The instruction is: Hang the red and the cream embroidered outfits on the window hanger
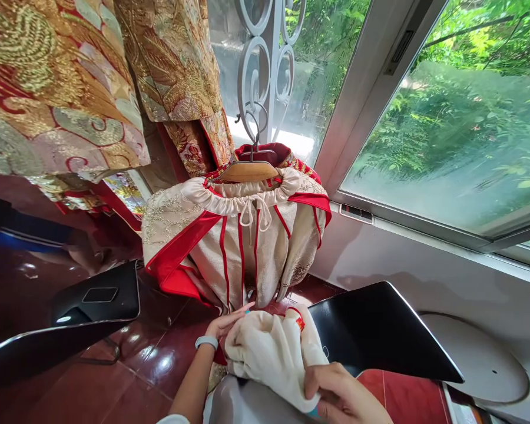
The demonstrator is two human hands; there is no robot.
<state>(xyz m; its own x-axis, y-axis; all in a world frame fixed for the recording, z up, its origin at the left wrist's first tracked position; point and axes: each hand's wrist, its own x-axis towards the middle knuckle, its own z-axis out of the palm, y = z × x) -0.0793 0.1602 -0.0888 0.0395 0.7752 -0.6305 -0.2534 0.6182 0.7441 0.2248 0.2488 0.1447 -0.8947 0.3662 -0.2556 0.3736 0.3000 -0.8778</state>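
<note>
Head view: I see the white cloth (269,347) bunched on the near side of the cream costume (234,253), my landmark. My right hand (342,391) pinches its near edge, probably to control the loose fabric. My left hand (225,324) lies against its far-left side, fingers partly hidden; I cannot tell whether they grip, though they seem to steady the bundle. The costume is draped around a wooden hanger (249,172), likely so it keeps its spread, with a tied drawstring (255,217) at its neck. I count two hands, one white cloth, one cream costume, one drawstring bow.
</note>
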